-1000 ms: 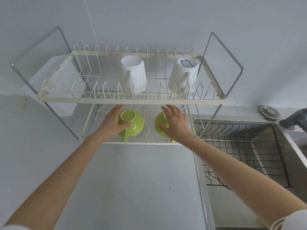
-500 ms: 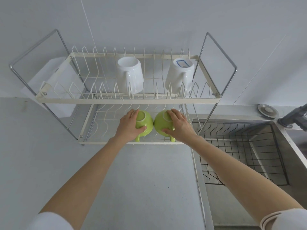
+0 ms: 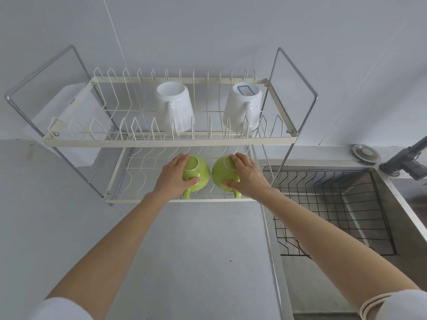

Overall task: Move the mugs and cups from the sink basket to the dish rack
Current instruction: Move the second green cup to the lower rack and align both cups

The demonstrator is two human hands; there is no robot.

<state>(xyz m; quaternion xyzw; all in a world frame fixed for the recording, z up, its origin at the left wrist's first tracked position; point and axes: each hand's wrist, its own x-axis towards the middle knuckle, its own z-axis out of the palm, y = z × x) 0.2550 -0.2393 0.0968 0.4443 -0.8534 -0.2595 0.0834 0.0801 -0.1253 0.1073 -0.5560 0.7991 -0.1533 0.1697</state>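
Observation:
A cream two-tier dish rack (image 3: 168,142) stands on the counter against the wall. Two white mugs sit upside down on its top tier, one in the middle (image 3: 175,107) and one at the right (image 3: 242,107). On the lower tier two green cups rest upside down, side by side and almost touching. My left hand (image 3: 173,176) grips the left green cup (image 3: 198,172). My right hand (image 3: 247,176) grips the right green cup (image 3: 221,172). The black wire sink basket (image 3: 335,204) in the sink at the right holds nothing that I can see.
A grey faucet (image 3: 406,162) stands at the sink's far right corner, with a round metal drain cover (image 3: 366,152) beside it. A white cutting board (image 3: 69,116) leans behind the rack's left end. Grey countertop (image 3: 196,262) stretches in front of the rack.
The two green cups have been brought together near the rack's lower-tier middle. My left hand slid its cup to the right; both hands remain on the cups.

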